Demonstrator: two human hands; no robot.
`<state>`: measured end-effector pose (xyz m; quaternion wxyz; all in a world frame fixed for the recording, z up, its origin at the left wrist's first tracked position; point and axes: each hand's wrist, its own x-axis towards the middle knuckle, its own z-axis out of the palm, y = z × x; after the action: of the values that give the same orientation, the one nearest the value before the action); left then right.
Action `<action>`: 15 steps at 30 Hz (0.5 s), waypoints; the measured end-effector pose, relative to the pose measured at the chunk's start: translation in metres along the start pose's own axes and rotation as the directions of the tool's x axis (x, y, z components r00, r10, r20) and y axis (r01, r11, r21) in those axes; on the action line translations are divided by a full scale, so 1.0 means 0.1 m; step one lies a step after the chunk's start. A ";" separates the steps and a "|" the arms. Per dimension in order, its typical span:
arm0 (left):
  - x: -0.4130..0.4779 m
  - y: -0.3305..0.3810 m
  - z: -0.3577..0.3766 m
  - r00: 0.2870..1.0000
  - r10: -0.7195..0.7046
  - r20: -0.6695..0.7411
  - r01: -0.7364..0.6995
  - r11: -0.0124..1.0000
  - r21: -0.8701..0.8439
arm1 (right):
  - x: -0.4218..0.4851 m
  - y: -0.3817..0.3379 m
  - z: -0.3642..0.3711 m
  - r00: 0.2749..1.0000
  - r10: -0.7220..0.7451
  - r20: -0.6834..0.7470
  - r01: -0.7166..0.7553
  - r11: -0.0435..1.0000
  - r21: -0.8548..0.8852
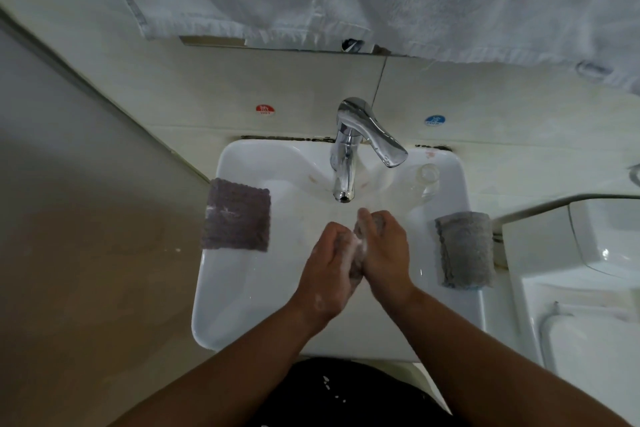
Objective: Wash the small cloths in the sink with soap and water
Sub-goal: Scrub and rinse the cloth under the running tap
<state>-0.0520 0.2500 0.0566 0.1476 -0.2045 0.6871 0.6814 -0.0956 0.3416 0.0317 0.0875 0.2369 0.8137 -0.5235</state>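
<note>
Both hands, left [330, 262] and right [384, 250], grip a soapy cloth [356, 265] over the sink [242, 288] middle, scrubbing; next probably rinsing under the tap [346, 163], seemingly off.

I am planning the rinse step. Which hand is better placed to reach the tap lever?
Probably the right hand: the tap lever points toward that side and ends nearer to it. The left hand would have to cross over the soapy cloth.
</note>
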 end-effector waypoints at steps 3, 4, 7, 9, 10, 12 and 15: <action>0.14 -0.02 -0.02 0.993 0.011 -0.115 -0.001 0.996 0.093 | -0.20 0.02 0.03 0.998 -0.053 0.045 0.054 0.998 -0.023; 0.20 -0.03 -0.03 0.986 -0.004 -0.166 0.021 0.995 0.099 | -0.33 0.01 0.04 0.993 -0.095 0.074 0.097 0.995 -0.035; 0.19 -0.01 -0.01 0.984 -0.018 -0.176 0.029 0.998 0.059 | -0.38 0.01 0.05 0.986 -0.149 0.079 0.152 0.988 -0.032; 0.06 0.00 0.04 0.993 0.038 -0.109 -0.027 0.994 0.101 | -0.12 0.03 0.02 0.998 -0.053 0.020 0.053 0.998 -0.015; 0.01 -0.01 0.06 0.996 0.055 -0.067 -0.048 0.993 0.106 | -0.03 0.02 -0.01 1.000 -0.014 0.019 0.014 1.000 0.006; 0.05 -0.04 0.03 0.995 0.086 -0.055 -0.077 0.985 0.154 | -0.04 0.01 -0.02 0.999 -0.003 0.048 0.004 1.000 -0.011; 0.23 -0.08 -0.04 0.981 -0.017 -0.193 0.037 0.994 0.103 | -0.40 -0.03 -0.01 0.985 -0.100 0.141 0.109 0.992 -0.060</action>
<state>-0.0677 0.2448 0.0388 0.1005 -0.2705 0.7306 0.6189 -0.0622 0.3296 0.0500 0.1235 0.1541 0.8343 -0.5147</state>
